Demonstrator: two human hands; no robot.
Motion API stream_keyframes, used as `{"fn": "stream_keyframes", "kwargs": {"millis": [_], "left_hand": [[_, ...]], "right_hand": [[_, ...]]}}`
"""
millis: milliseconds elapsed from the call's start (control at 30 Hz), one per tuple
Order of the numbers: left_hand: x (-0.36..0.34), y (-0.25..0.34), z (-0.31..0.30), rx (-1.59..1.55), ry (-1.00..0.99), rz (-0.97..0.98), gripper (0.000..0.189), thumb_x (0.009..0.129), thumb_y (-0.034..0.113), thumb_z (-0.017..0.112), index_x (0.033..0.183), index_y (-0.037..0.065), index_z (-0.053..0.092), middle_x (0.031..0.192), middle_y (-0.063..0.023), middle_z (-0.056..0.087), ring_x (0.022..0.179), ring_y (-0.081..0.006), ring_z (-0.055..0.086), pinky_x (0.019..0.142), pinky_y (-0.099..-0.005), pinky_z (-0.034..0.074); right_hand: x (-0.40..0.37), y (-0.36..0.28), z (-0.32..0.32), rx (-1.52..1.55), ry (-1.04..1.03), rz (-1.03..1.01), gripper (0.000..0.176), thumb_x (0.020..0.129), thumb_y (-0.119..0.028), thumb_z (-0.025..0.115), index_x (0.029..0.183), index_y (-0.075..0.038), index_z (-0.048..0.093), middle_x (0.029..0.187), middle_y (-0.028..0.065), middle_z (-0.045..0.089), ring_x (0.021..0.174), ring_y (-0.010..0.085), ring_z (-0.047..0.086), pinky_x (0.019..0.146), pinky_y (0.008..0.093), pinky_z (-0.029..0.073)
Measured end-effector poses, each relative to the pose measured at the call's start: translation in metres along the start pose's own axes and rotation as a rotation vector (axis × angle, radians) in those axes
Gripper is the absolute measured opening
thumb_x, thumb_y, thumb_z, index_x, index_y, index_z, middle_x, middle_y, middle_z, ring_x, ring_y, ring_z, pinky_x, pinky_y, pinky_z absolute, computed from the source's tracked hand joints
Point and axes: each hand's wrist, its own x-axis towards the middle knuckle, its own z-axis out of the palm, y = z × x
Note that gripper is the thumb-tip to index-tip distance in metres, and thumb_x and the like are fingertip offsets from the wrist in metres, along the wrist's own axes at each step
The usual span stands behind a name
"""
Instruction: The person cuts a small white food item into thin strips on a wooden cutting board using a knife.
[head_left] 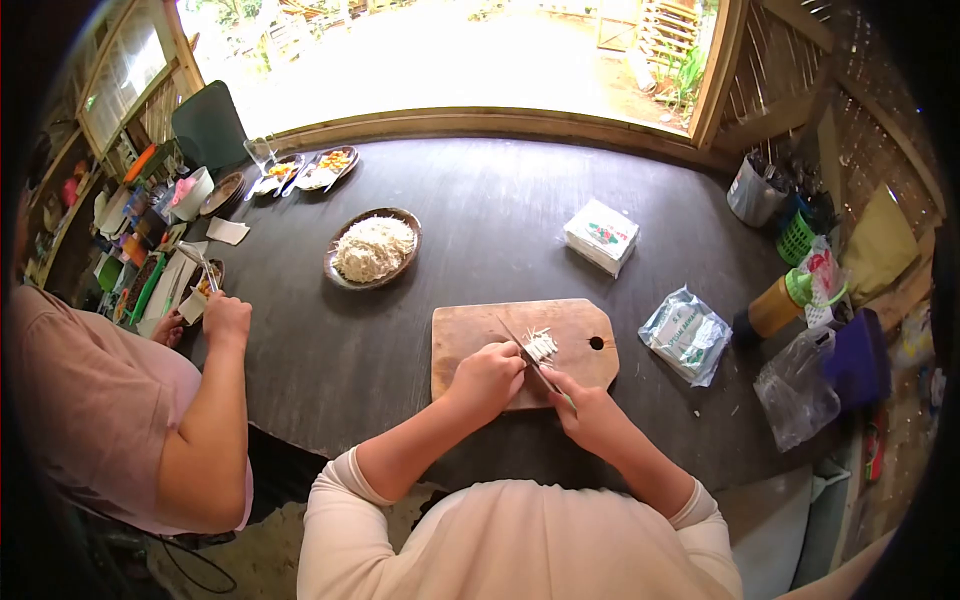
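Observation:
A wooden cutting board [470, 330] with a hole at its right end lies on the dark table in front of me. My right hand [585, 408] is closed around the handle of a knife [530, 359], its blade slanting up and left across the board. Thin white strips [541, 345] are heaped against the right side of the blade. Just left of the blade, my left hand [487, 378] rests on the board with fingers curled together. Whatever it pinches is hidden beneath the fingers.
A bowl of white shreds [375, 248] stands beyond the board to the left. Wrapped white packs [602, 237] and a plastic packet [686, 335] lie right. A co-worker [130, 400] handles utensils at left. Plates with food [327, 169] sit far left; a bottle [775, 308] stands right.

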Motion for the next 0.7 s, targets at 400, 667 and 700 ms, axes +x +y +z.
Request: {"fn": "stream_keyframes", "kwargs": {"millis": [400, 667, 700], "left_hand": [[0.0, 0.003, -0.003, 0.014, -0.021, -0.021, 0.012, 0.083, 0.014, 0.066, 0.083, 0.003, 0.069, 0.091, -0.0087, 0.065, 0.09, -0.029, 0.065, 0.079, -0.0387, 0.054], [0.0, -0.002, 0.001, 0.017, -0.018, 0.013, 0.011, 0.082, 0.014, 0.066, 0.081, 0.003, 0.069, 0.089, -0.0081, 0.063, 0.088, -0.0289, 0.064, 0.077, -0.0393, 0.054], [0.0, -0.001, 0.0, 0.021, -0.016, 0.017, 0.011, 0.082, 0.014, 0.066, 0.081, 0.003, 0.069, 0.089, -0.0081, 0.063, 0.088, -0.0289, 0.064, 0.077, -0.0393, 0.054]], "right_hand": [[-0.006, -0.011, -0.011, -0.011, -0.126, 0.148, 0.041, 0.095, -0.008, 0.057, 0.136, -0.011, 0.052, 0.078, 0.0273, 0.064, 0.074, 0.0472, 0.064, 0.066, 0.0487, 0.051], [0.001, 0.003, 0.012, -0.152, -0.051, 0.06, 0.042, 0.096, -0.012, 0.055, 0.137, -0.012, 0.051, 0.075, 0.0273, 0.064, 0.07, 0.0453, 0.065, 0.065, 0.0536, 0.052], [0.002, 0.002, 0.01, -0.152, -0.047, 0.056, 0.042, 0.096, -0.012, 0.055, 0.137, -0.012, 0.051, 0.075, 0.0273, 0.064, 0.07, 0.0453, 0.065, 0.065, 0.0536, 0.052]]}}
